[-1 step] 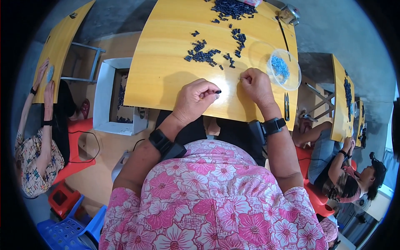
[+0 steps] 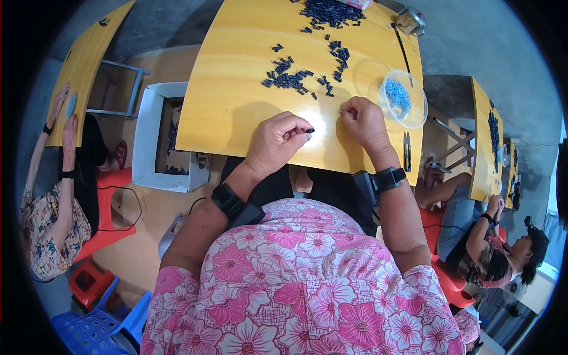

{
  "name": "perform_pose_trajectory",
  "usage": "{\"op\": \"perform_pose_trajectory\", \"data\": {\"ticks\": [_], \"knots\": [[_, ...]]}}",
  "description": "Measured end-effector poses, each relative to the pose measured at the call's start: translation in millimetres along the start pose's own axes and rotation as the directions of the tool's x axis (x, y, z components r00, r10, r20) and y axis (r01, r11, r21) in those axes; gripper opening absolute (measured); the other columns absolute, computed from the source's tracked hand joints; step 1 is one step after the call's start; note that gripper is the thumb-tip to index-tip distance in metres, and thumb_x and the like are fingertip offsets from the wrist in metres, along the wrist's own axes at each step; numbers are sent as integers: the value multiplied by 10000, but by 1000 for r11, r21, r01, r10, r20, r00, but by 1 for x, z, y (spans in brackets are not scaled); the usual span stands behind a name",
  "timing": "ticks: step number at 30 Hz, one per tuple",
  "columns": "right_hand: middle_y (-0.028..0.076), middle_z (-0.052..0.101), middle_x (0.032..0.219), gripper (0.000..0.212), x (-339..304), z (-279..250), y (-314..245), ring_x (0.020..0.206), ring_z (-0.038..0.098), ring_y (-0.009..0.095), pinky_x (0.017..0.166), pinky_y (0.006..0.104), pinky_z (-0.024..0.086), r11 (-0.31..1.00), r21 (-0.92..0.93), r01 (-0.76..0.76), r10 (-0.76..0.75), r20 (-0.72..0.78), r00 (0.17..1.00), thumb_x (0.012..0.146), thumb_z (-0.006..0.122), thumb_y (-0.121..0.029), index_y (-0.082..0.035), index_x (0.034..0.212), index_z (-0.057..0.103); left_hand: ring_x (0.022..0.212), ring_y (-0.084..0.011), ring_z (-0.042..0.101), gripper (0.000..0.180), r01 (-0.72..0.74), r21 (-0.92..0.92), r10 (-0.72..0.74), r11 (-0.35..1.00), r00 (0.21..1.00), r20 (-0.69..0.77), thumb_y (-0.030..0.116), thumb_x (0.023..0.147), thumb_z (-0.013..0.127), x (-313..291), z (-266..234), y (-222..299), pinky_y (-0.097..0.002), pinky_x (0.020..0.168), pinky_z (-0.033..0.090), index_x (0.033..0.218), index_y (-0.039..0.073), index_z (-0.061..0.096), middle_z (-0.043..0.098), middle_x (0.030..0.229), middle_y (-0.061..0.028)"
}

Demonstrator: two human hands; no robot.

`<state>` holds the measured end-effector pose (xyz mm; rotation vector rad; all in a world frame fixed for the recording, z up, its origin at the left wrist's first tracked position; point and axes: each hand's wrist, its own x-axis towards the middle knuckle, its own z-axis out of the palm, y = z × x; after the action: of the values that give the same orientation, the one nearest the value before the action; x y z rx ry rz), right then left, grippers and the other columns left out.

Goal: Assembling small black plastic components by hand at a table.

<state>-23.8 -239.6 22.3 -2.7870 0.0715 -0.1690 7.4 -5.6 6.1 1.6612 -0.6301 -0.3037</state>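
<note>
Nothing had visibly shifted, so the work stood unchanged: just above frame centre, my bare left hand pinched a small, black, cylindrical piece, while my bare right hand was closed, contents unclear.

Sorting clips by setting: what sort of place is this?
Likely a small hand-assembly workshop: piles of small black parts on a yellow table, a clear tub of blue pieces, other people seated at similar tables.
</note>
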Motion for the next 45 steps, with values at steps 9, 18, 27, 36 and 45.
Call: {"op": "perform_pose_trajectory", "data": {"ticks": [9,18,27,36,45], "knots": [[166,654,804,82,-4,2,2,756,647,352,683,409,523,991,118,54,-50,-43,998,786,649,-62,-10,848,634,685,-53,519,61,-5,21,6,1000,1000,-9,22,860,698,-1,0,-4,-210,622,429,918,3,696,603,789,-7],[158,644,863,137,-15,5,-21,791,643,349,705,389,526,870,492,-18,52,-55,997,786,708,-127,-43,879,652,683,-48,522,75,27,-8,-27,1000,1000,-9,39,863,700,0,2,-3,-209,628,438,921,-6,687,606,796,-4],[142,622,873,126,-22,7,-43,787,641,347,700,395,531,877,458,147,-87,-150,985,802,693,-63,-60,915,637,683,-53,524,75,52,-10,-52,999,998,-26,33,850,702,0,0,0,-213,631,446,898,-13,668,599,791,-9],[130,598,841,147,-23,11,-55,757,626,347,653,419,523,917,335,214,-144,-223,964,801,674,-36,-81,917,597,682,-53,517,73,65,-22,-66,998,997,-31,29,845,701,0,-1,-3,-215,631,444,891,-10,658,599,788,-6],[119,577,826,156,-25,12,-63,709,613,332,601,420,517,948,198,249,-190,-279,942,793,667,-35,-88,917,588,699,-59,545,75,78,-63,-81,995,996,-48,30,845,697,0,-1,-3,-222,637,457,877,-18,650,618,797,-18]]}}
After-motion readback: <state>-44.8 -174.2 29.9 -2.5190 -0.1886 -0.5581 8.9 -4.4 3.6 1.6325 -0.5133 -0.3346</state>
